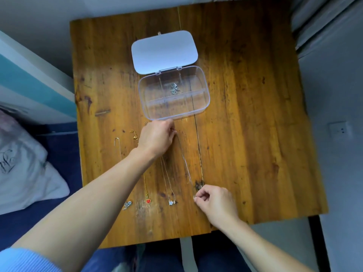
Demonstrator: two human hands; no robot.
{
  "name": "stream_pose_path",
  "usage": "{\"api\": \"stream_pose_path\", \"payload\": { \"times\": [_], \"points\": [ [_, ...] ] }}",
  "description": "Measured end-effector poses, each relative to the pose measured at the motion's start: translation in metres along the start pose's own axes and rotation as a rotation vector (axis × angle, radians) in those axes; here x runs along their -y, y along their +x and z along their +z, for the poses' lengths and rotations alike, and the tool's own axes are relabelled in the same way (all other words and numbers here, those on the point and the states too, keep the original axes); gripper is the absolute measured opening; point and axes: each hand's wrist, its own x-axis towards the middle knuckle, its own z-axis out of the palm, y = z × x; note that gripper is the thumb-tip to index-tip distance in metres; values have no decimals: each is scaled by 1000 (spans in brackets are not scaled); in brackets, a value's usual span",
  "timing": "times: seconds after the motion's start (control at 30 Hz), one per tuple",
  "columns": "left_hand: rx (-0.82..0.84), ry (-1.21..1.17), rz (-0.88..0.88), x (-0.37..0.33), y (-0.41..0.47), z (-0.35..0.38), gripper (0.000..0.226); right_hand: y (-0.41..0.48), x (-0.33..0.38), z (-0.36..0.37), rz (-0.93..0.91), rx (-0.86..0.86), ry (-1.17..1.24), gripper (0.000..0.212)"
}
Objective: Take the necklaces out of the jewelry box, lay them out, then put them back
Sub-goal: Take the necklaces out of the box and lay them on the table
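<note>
The thin necklace (185, 165) lies stretched on the worktop (245, 134), running from the open jewelry box (205, 104) toward the person; left hand (157, 137) fingers pinch its far end, right hand (215, 203) fingers its near end.

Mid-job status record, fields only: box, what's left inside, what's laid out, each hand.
box: clear jewelry box, lid open
inside: one silver necklace, middle rear compartment
laid out: silver-pendant necklace, red-pendant necklace, white-pendant necklace
left hand: pinches thin chain at far end
right hand: pinches its near end
surface: wooden table
</note>
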Motion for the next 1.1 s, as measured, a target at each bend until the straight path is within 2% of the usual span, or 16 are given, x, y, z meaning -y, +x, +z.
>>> {"api": "stream_pose_path", "payload": {
  "times": [0.1,0.3,0.47,0.63,0.73,0.83,1.0,1.1],
  "points": [
    [-35,6,15,0,-1,2,18,1,2,-2,-58,8,-137,15],
    [-103,8,51,2,-17,-13,24,15,1,-38,-94,8,-120,24],
    [-321,-137,-160,7,-8,-37,20,66,40,-108,-207,-181,-92,15],
    [-391,-227,-349,22,21,-47,33,126,118,-152,-426,-306,-132,14],
    [-324,-267,-430,29,36,-44,34,158,163,-150,-476,-292,-275,18],
    [-278,-335,-439,33,41,-39,32,185,189,-130,-479,-279,-488,19],
    [-295,-394,-402,38,39,-31,30,197,208,-108,-551,-290,-881,19],
    [-329,-416,-366,42,40,-23,29,197,210,-108,-537,-256,-966,24]
  ]
}}
